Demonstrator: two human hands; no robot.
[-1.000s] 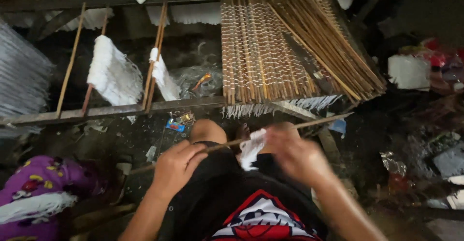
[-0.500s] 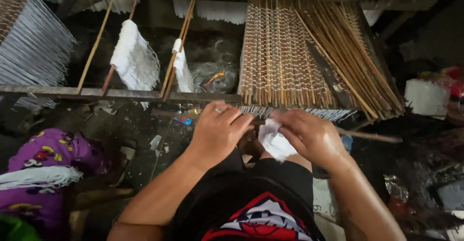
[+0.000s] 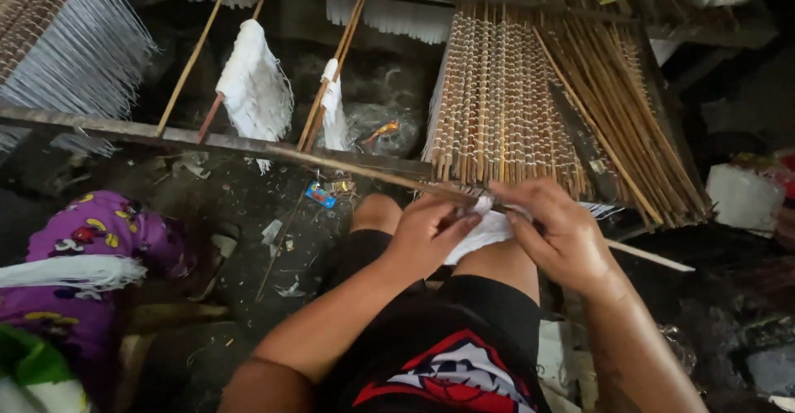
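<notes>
The left hand (image 3: 426, 235) and the right hand (image 3: 559, 235) meet just above the person's knees, both closed around a long thin bamboo stick (image 3: 373, 173) that runs slantwise from the upper left, through the fingers, and out to the lower right. The left hand's fingers curl over the stick with the thumb pressed in from below; the right hand pinches it from the other side, knuckles up. Between the two hands sits a small bundle of white thread (image 3: 484, 231) — it touches both palms and hangs down over the black shorts (image 3: 464, 313).

Just beyond the hands stands a mat of upright bamboo slats bound with white thread (image 3: 497, 98), its lower edge touching the dark wooden crossbeam (image 3: 124, 131) that spans the frame. A loose sheaf of bare bamboo sticks (image 3: 621, 123) leans diagonally across the mat's right side. To the left, a white fringed hank of thread (image 3: 252, 90) hangs from a slanted stick, well apart from the hands. At the lower left lies a purple patterned cloth (image 3: 99, 239) — beside it, a strand of white fibre (image 3: 70, 270).
</notes>
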